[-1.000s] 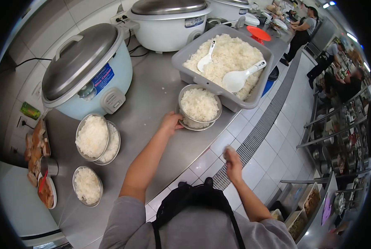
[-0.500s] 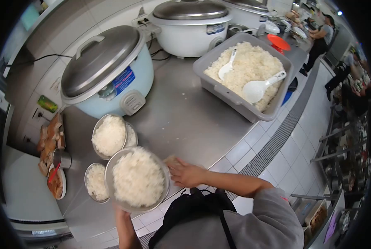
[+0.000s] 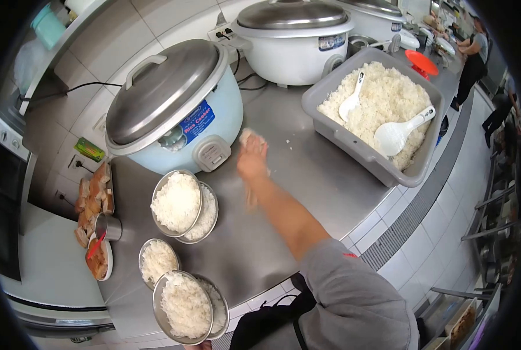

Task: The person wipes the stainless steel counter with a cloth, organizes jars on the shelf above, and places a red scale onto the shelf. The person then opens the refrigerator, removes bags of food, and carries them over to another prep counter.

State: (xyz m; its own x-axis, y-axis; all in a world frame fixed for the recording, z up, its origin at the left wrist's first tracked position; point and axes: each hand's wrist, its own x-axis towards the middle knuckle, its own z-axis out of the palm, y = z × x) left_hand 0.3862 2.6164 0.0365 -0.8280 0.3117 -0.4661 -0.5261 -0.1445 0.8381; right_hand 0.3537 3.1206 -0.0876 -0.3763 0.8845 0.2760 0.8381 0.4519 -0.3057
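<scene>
Right hand (image 3: 253,158) lay over the counter (image 3: 313,169) beside the rice cooker (image 3: 230,111).
Left hand (image 3: 200,346) was nearer the stacked bowls (image 3: 158,315); whether either hand's fingers gripped couldn't be told.

Your silver-grey metal counter (image 3: 330,175) looks smooth and satin; your round silver metal bowls (image 3: 159,315), glossy; your rectangular grey plastic tub (image 3: 346,144), matt.

Commercial kitchen, big rice cookers (image 3: 176,108), steel counter (image 3: 321,169)

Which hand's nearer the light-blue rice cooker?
Right. The right hand is just beside the light-blue rice cooker; the left hand, mostly hidden, is farther off, at the bowls of rice nearest the person.
</scene>
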